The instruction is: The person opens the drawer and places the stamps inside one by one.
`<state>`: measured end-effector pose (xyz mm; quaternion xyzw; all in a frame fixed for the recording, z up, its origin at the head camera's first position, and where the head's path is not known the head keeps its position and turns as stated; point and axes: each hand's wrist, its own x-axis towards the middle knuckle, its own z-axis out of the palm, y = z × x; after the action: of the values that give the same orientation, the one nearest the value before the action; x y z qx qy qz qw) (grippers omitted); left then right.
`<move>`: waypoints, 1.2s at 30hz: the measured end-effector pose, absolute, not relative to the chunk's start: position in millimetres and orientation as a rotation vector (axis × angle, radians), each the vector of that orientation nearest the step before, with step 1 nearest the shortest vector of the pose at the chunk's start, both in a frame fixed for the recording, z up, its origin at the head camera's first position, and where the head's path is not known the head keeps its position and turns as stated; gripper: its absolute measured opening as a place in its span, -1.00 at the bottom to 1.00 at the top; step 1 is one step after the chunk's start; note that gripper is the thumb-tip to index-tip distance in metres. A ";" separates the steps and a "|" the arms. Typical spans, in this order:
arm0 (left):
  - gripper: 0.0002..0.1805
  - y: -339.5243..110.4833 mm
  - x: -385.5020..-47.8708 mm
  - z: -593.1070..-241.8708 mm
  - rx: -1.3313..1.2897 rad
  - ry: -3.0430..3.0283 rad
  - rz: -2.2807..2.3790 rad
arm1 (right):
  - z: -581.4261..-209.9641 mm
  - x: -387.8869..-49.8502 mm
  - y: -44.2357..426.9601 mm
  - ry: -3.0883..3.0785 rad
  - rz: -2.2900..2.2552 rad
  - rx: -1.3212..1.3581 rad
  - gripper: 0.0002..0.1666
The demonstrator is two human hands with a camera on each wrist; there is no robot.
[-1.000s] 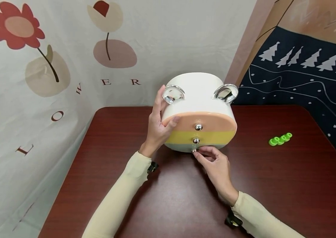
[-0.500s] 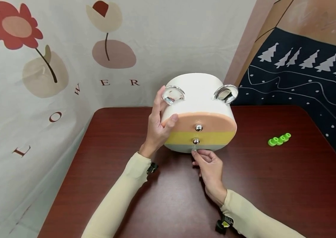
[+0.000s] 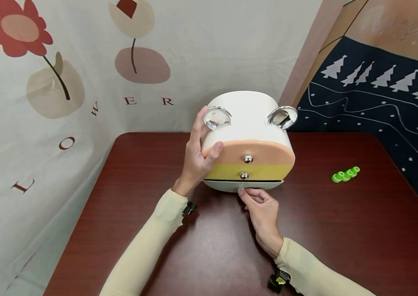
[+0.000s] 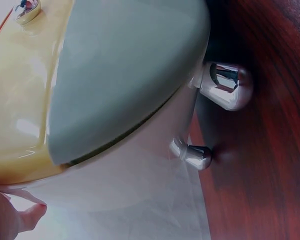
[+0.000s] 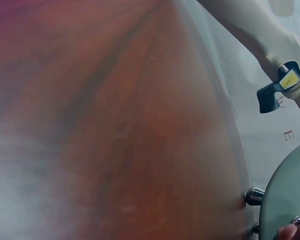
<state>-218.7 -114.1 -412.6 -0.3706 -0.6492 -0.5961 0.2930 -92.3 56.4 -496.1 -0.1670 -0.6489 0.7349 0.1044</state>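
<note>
A small drawer chest (image 3: 246,111), white with silver ears, has peach, yellow and grey-green drawer fronts with silver knobs. My left hand (image 3: 198,160) grips its left side, thumb on the peach front and fingers up beside the ear. Below, my right hand (image 3: 264,211) pinches the knob of the grey-green bottom drawer (image 3: 218,186); the fingers mostly hide that knob in the head view. A dark gap shows above this drawer, which stands slightly out. The left wrist view also shows a narrow gap behind the grey-green front (image 4: 125,75).
A row of bright green plastic pieces (image 3: 346,174) lies on the dark red-brown table (image 3: 209,255), to the chest's right. Silver feet (image 4: 225,85) hold the chest off the tabletop. Behind stand a flower-printed cloth (image 3: 209,49) and a dark tree-patterned cloth (image 3: 372,111).
My right hand has shifted its grasp on the bottom knob and drawn the grey-green drawer slightly toward me, so a dark gap now shows. The left hand keeps its hold on the chest.
</note>
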 end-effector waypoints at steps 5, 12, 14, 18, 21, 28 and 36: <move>-0.04 -113.9 -218.2 -411.9 -0.989 -1.722 -1.591 | -496.9 -85.9 56.4 -1.941 2.148 -0.497 -0.75; -0.03 -114.6 -217.9 -412.7 -0.988 -1.727 -1.602 | -492.7 -71.1 57.7 -2.009 2.111 -0.491 -0.70; -0.02 -114.5 -217.7 -413.2 -0.994 -1.730 -1.610 | -492.0 -65.2 58.7 -2.028 2.102 -0.490 -0.70; -0.02 -114.5 -217.7 -413.7 -1.010 -1.736 -1.621 | -490.8 -51.6 61.8 -2.076 2.088 -0.500 -0.71; -0.03 -115.6 -217.5 -413.4 -1.011 -1.738 -1.622 | -489.5 -40.8 63.2 -2.119 2.094 -0.511 -0.72; -0.02 -116.8 -217.7 -412.7 -0.998 -1.758 -1.615 | -489.7 -19.0 66.6 -2.178 2.100 -0.566 -0.73; 0.00 -116.1 -216.8 -412.4 -0.992 -1.771 -1.610 | -490.9 3.4 66.1 -2.194 2.076 -0.552 -0.82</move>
<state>-216.8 -116.1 -412.4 -0.3683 -0.6577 -0.5982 0.2719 3.4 66.1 -490.9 -0.1796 -0.7141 0.6757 0.0354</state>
